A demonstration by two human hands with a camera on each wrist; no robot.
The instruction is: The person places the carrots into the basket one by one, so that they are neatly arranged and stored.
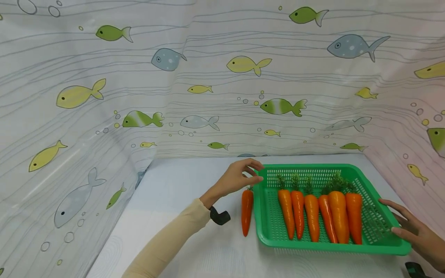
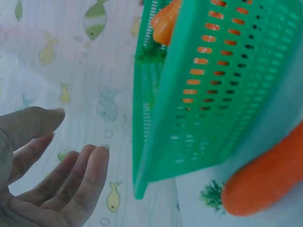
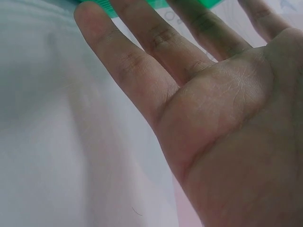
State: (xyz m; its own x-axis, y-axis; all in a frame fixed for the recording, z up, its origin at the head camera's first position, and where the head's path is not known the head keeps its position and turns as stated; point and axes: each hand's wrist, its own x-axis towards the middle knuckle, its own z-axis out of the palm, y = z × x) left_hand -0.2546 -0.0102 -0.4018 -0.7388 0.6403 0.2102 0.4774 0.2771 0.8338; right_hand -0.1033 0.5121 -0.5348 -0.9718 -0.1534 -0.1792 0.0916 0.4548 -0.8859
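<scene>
A green plastic basket (image 1: 306, 166) with slotted walls stands on the table, several orange carrots (image 1: 313, 218) with green tops lying side by side in it. One more carrot (image 1: 247, 212) lies outside, along the basket's left wall. My left hand (image 1: 240, 175) is by the far left corner of the rim, fingers loosely bent; in the left wrist view a gap separates the fingers (image 2: 94, 175) from the basket. At the right wall, my right hand (image 1: 418, 231) has its fingers spread at the rim. Whether they touch it is hard to tell.
A white table (image 1: 180, 185) carries the basket. Behind it and at both sides hangs a pale sheet (image 1: 215, 104) printed with fish. A black wrist camera (image 1: 219, 216) sits on my left wrist, close to the loose carrot.
</scene>
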